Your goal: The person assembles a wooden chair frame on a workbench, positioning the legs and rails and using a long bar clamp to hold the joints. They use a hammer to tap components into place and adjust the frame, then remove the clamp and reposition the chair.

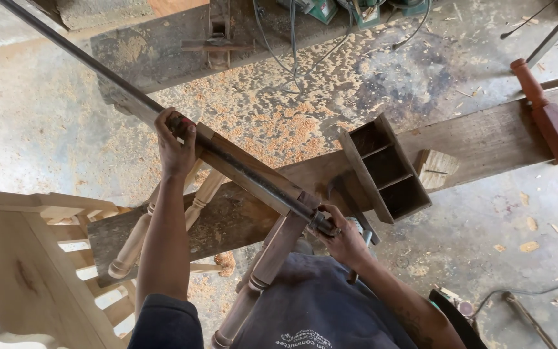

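Observation:
My left hand (174,145) grips the sliding jaw of a long dark metal bar clamp (247,171), which runs diagonally from the top left down to the middle. My right hand (340,240) holds the clamp's screw end near its handle. The clamp lies along a flat wooden rail (263,178) of a chair frame, squeezing it lengthwise. Turned wooden legs (134,242) hang below the rail. The frame rests across a dark, worn wooden bench plank (485,139).
A small wooden compartment box (385,168) stands on the plank to the right of my right hand. A pale carved chair part (27,271) lies at lower left. Sawdust covers the concrete floor (292,110). Power tools and cables sit at top middle; a reddish turned post (544,110) at right.

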